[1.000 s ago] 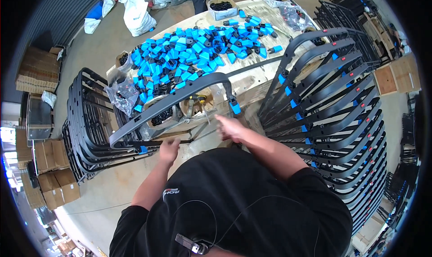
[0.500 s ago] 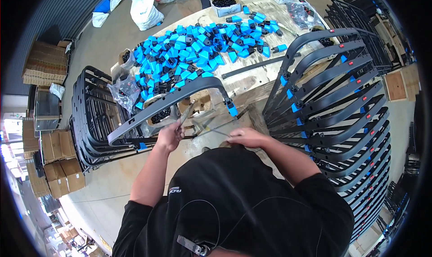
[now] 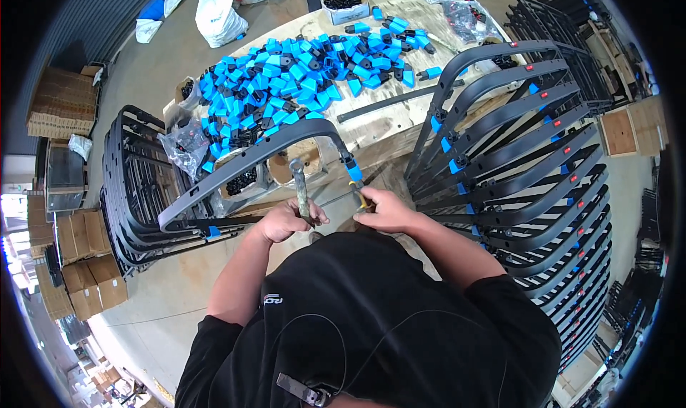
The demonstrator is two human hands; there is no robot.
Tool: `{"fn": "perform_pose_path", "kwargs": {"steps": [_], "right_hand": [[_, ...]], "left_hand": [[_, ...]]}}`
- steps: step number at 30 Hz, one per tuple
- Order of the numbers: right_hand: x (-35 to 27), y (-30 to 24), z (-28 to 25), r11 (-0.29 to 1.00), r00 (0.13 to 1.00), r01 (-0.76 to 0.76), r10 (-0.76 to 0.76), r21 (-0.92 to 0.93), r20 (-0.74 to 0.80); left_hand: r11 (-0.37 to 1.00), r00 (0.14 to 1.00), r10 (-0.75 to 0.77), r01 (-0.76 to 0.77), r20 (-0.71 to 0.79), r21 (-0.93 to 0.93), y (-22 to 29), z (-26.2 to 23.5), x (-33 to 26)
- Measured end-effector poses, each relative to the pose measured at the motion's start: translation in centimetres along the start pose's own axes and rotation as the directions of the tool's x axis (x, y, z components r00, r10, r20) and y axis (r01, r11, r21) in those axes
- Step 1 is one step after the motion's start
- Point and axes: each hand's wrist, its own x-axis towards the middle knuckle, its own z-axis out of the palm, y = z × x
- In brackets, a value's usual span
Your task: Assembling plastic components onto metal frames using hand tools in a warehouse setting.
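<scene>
Seen from above at a workbench: left hand closed around the handle of a hammer, head raised; right hand pinched shut on a small yellow-handled tool, tip just below the blue clip on the near leg of a curved grey frame lying along the bench's near edge. Best done, by the look of it, with the tool held square to the clip, fingers clear of the hammer's path, and short, controlled taps rather than full swings, so the plastic seats without cracking. Farther back on the pale wooden bench, a wide heap of blue plastic parts, open boxes of small black fittings and clear bags. Right of the bench, a rack of finished frames bearing blue and red pieces; left of it, bare black frames stacked, cardboard cartons beyond on a concrete floor.
</scene>
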Motion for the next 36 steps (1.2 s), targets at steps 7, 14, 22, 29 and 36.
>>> {"fn": "perform_pose_path", "kwargs": {"steps": [7, 14, 22, 29, 36], "right_hand": [[-1.2, 0.3, -0.7, 0.987, 0.906, -0.130, 0.081, -0.091, -0.415], [2.5, 1.5, -2.1, 0.964, 0.790, 0.053, 0.120, 0.261, -0.601], [6.7, 1.6, -3.7, 0.779, 0.808, -0.012, 0.377, 0.627, -0.452], [8.3, 2.6, -3.5, 0.743, 0.795, -0.101, 0.460, 0.662, -0.395], [9.6, 3.2, -4.8, 0.804, 0.825, -0.155, 0.425, 0.574, -0.373]], "left_hand": [[1.000, 0.980, 0.004, -0.004, -0.198, 0.000, -1.5, 1.4, 1.9], [1.000, 0.886, -0.007, -0.001, -0.464, -0.017, -0.7, 4.0, 4.6], [0.959, 0.733, 0.031, 0.170, -0.679, 0.228, 1.0, 6.4, 8.2], [0.988, 0.777, 0.031, 0.072, -0.629, 0.139, 0.9, 7.5, 9.6], [0.997, 0.889, 0.066, -0.042, -0.454, 0.063, 2.0, 8.4, 10.0]]}}
